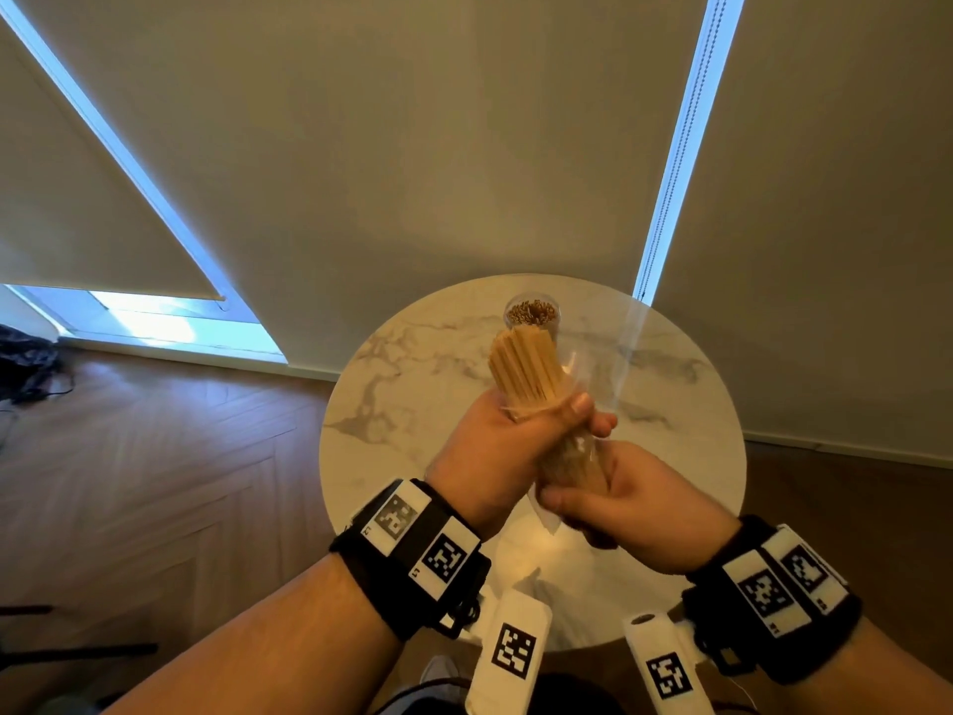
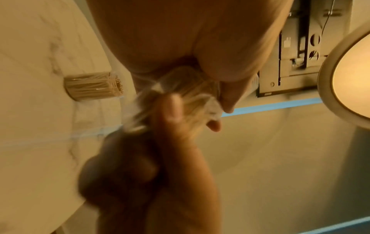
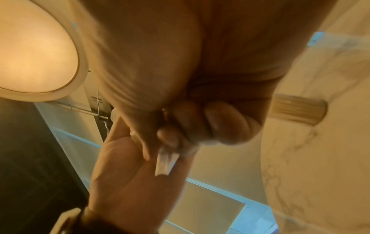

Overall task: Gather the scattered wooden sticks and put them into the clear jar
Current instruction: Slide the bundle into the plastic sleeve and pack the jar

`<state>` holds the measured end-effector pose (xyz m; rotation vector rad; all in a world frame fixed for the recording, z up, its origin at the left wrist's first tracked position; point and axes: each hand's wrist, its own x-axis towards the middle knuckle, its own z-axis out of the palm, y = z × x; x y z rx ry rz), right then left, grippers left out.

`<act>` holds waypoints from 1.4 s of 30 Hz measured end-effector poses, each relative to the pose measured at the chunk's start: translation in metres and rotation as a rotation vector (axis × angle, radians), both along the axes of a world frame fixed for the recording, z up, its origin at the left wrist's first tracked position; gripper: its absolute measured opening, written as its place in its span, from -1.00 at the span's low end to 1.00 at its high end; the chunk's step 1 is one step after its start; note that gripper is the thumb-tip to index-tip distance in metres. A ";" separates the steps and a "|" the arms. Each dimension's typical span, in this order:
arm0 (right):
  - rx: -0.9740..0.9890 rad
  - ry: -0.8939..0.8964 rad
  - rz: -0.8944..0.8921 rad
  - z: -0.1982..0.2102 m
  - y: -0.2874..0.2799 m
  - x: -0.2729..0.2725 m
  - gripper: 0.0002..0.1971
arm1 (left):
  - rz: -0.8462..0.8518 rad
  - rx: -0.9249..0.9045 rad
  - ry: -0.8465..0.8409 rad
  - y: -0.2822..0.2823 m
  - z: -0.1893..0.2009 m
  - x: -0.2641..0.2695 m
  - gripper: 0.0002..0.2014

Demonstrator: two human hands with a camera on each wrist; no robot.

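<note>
Our left hand (image 1: 495, 446) is wrapped tight around a bunch of wooden sticks (image 1: 521, 369) above the round table (image 1: 412, 405). Our right hand (image 1: 613, 503) pinches the clear wrapper (image 1: 575, 464) at the bunch's lower end. The clear jar (image 1: 531, 312) stands behind, holding sticks.

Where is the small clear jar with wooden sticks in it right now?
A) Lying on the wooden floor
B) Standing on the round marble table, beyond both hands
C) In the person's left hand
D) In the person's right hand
B: the small clear jar stands on the round marble table beyond the left hand and right hand, which grip a separate wrapped bundle of wooden sticks.
</note>
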<state>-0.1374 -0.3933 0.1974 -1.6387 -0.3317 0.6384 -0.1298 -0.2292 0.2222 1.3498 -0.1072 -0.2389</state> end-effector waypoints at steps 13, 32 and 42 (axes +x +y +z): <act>0.305 -0.067 -0.185 -0.004 0.005 0.039 -0.05 | -0.237 0.157 0.084 0.036 -0.028 0.018 -0.95; 0.689 0.284 -0.641 -0.011 0.105 0.105 -0.74 | -0.532 -0.178 0.291 0.104 -0.058 0.092 -0.73; 0.778 0.243 -0.771 -0.015 0.105 0.121 -0.57 | -0.616 -0.173 0.280 0.104 -0.073 0.113 -0.84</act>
